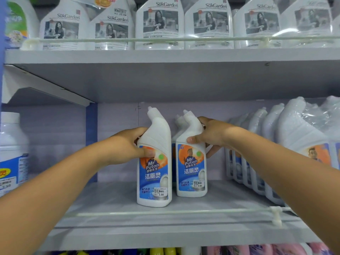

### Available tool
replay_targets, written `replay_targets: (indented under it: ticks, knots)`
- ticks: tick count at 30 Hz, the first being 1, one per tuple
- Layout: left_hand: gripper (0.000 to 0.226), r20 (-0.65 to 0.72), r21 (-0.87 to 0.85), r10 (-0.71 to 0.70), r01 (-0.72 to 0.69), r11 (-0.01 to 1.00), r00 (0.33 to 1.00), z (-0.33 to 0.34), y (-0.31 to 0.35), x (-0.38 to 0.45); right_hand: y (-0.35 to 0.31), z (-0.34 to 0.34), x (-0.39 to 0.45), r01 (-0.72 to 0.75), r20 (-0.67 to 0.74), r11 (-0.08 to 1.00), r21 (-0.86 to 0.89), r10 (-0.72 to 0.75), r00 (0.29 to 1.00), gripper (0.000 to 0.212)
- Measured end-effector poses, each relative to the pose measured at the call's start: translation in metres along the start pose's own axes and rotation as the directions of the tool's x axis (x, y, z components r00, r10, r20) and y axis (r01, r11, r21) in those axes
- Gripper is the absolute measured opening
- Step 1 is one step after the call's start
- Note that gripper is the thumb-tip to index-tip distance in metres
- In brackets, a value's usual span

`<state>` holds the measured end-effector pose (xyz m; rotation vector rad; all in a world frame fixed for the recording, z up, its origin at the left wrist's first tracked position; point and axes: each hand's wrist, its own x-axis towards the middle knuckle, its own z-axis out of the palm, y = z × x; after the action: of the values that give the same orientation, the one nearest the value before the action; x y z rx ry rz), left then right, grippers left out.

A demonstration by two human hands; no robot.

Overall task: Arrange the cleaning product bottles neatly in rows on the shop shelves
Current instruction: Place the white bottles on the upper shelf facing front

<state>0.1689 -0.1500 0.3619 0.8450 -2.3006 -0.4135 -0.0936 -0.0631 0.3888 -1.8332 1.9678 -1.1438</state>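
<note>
Two white toilet-cleaner bottles with blue and orange labels stand upright on the middle shelf (128, 203). My left hand (127, 144) grips the left bottle (156, 172) at its shoulder, thumb across the label. My right hand (211, 135) grips the right bottle (192, 172) near its neck. Directly behind the right bottle stands another bottle (177, 122) of the same kind, mostly hidden. A row of the same bottles (257, 153), wrapped in clear plastic, fills the shelf's right side.
Large white jugs (160, 24) line the upper shelf behind a thin rail. A white bottle with a blue label (11, 150) stands at the far left. A clear rail (165, 214) runs along the middle shelf's front edge. Coloured items (257, 250) show below.
</note>
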Motion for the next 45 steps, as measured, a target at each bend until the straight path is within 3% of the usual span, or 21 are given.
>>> replay_targets:
  ticks: [5,15,20,23,29,37,40,42,45]
  knots:
    - [0.044,-0.065,0.087,0.003,0.002,0.996,0.998,0.006,0.002,0.008,0.006,-0.001,0.011,0.019,0.008,0.997,-0.077,-0.019,1.000,0.059]
    - [0.051,-0.127,0.174,-0.044,0.066,0.983,0.991,0.014,-0.002,0.021,0.017,0.002,0.032,0.068,0.035,0.996,-0.059,-0.066,0.997,0.057]
    - [0.046,-0.146,0.140,-0.047,0.068,0.988,0.988,0.018,-0.006,0.021,0.021,-0.001,0.036,0.075,0.071,0.995,-0.068,-0.070,0.995,0.057]
    - [0.047,-0.166,0.117,-0.053,0.073,0.991,0.985,0.022,-0.008,0.021,0.023,0.002,0.040,0.085,0.082,0.995,0.043,-0.088,0.993,0.056]
    - [0.045,-0.182,0.064,-0.040,0.053,0.997,0.983,0.025,-0.014,0.020,0.033,0.016,0.042,0.169,0.005,0.974,0.149,-0.171,0.985,0.057]
    - [0.050,-0.268,-0.063,-0.050,0.035,0.997,0.962,0.037,-0.027,0.014,0.049,0.028,0.035,0.183,-0.097,0.977,0.113,-0.172,0.980,0.051]
    - [0.070,-0.287,-0.226,-0.140,0.074,0.971,0.948,0.039,-0.036,0.010,0.061,0.029,0.032,0.088,0.015,0.995,0.050,-0.089,0.996,0.051]
    - [0.060,-0.205,-0.334,-0.231,0.154,0.930,0.951,0.041,-0.035,0.007,0.067,0.030,0.031,-0.001,0.141,0.999,0.033,-0.004,0.990,0.046]
    - [0.044,-0.077,-0.316,-0.292,0.255,0.914,0.953,0.047,-0.030,0.002,0.071,0.034,0.030,-0.065,0.247,0.997,0.040,0.053,0.967,0.037]
